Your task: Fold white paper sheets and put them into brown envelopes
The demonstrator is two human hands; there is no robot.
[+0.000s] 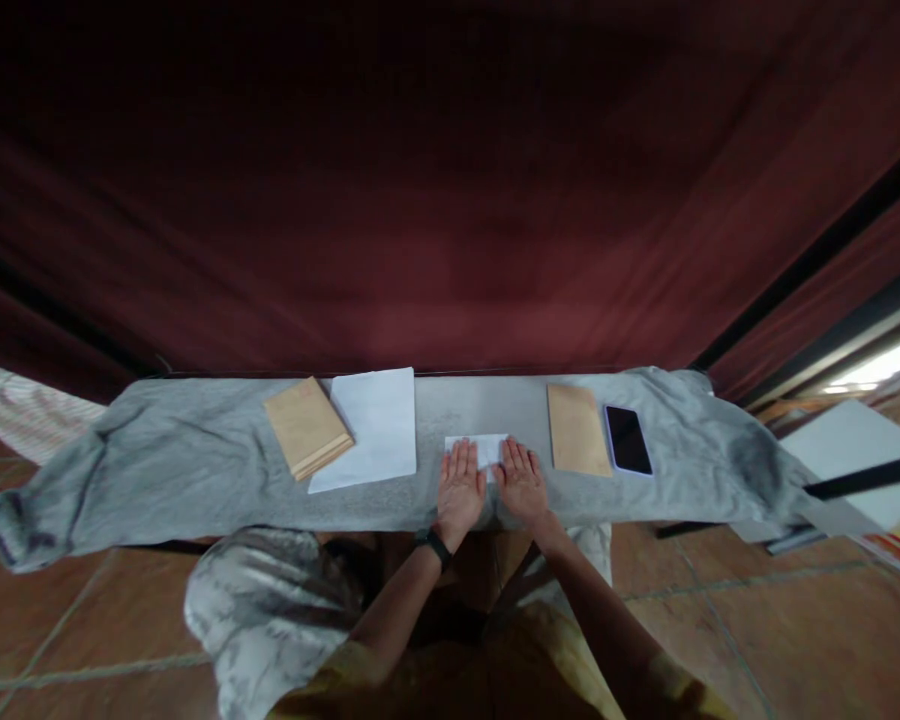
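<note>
My left hand (pixel 460 487) and my right hand (pixel 521 480) lie flat side by side, fingers stretched out, pressing on a small folded white paper (pixel 480 446) on the grey cloth-covered table (pixel 195 470). Only the far part of the paper shows beyond my fingertips. A black band is on my left wrist. To the right of my right hand lies a brown envelope (pixel 576 429). Further left a stack of brown envelopes (pixel 307 427) rests beside a white sheet (pixel 376 425).
A black phone (pixel 628 440) lies face up right of the single envelope. A dark red curtain (pixel 450 200) hangs behind the table. White boards (pixel 847 450) stand at the right. Tiled floor (pixel 82 620) is below the table's near edge.
</note>
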